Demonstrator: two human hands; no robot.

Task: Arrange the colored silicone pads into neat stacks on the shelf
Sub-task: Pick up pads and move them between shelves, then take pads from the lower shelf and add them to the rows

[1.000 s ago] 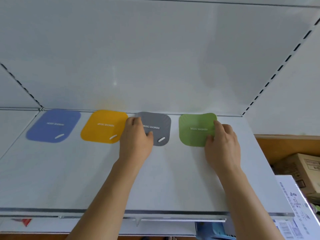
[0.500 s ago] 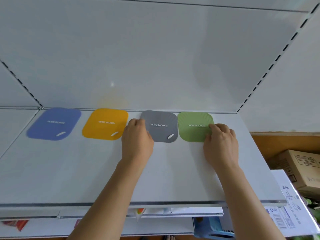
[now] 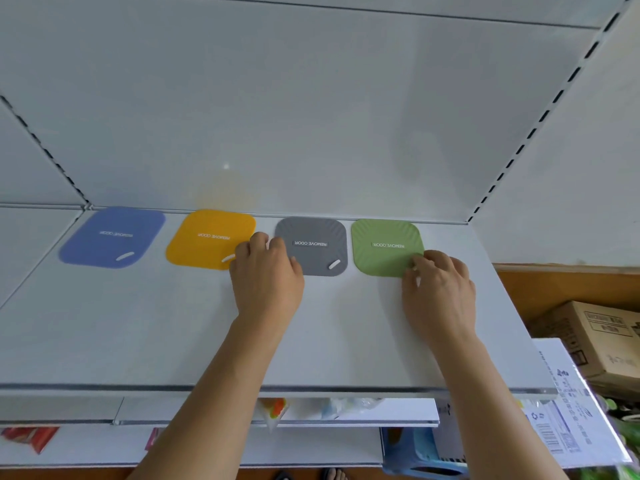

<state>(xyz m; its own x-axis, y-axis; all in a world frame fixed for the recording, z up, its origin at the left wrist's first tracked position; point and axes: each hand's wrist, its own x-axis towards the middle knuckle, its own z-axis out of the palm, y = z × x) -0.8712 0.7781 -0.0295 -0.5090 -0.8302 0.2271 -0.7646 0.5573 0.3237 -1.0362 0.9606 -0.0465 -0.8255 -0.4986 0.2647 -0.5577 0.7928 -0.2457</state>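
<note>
Both grips lay on pads: left hand [image 3: 266, 275] pinching the gray pad [image 3: 313, 245], right hand [image 3: 438, 289] the green pad [image 3: 386, 245]; thin, floppy silicone, probably best lifted by a corner.

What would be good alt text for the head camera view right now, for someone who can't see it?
Two bare hands reach onto a white shelf where four silicone pads lie in a row: blue pad, yellow pad, grey pad, green pad. The left hand touches the grey pad's left edge; the right hand touches the green pad's near right corner.
</note>
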